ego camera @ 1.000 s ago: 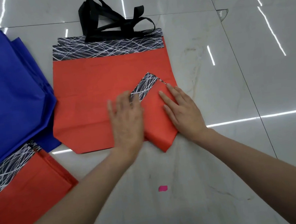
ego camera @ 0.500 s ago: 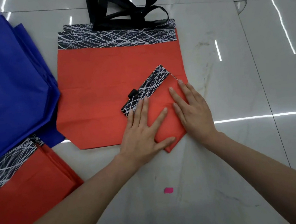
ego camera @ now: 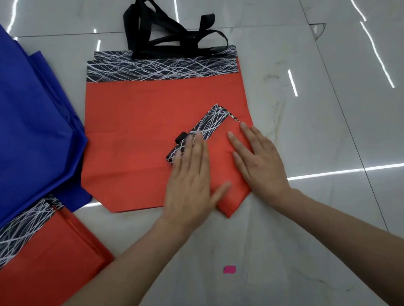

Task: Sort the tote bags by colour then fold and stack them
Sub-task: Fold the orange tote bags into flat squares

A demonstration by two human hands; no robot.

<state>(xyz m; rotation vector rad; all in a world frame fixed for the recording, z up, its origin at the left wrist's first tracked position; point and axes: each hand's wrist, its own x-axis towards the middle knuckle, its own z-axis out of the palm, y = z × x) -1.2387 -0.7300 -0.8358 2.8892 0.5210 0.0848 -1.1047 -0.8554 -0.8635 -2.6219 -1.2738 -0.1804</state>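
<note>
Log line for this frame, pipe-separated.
phase: pressing folded red bag | left hand: flat on it | right hand: flat on it | beneath: unfolded red bag | beside: blue bags

Glossy white marble floor tiles [ego camera: 282, 26] (streaked with light reflections), small pink scrap [ego camera: 229, 269] lying near

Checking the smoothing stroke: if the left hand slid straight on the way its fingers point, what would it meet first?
The left hand has its fingertips at the patterned strip of the folded bag. Past it lies the flat panel of the spread orange tote, then probably its patterned top band.
</note>
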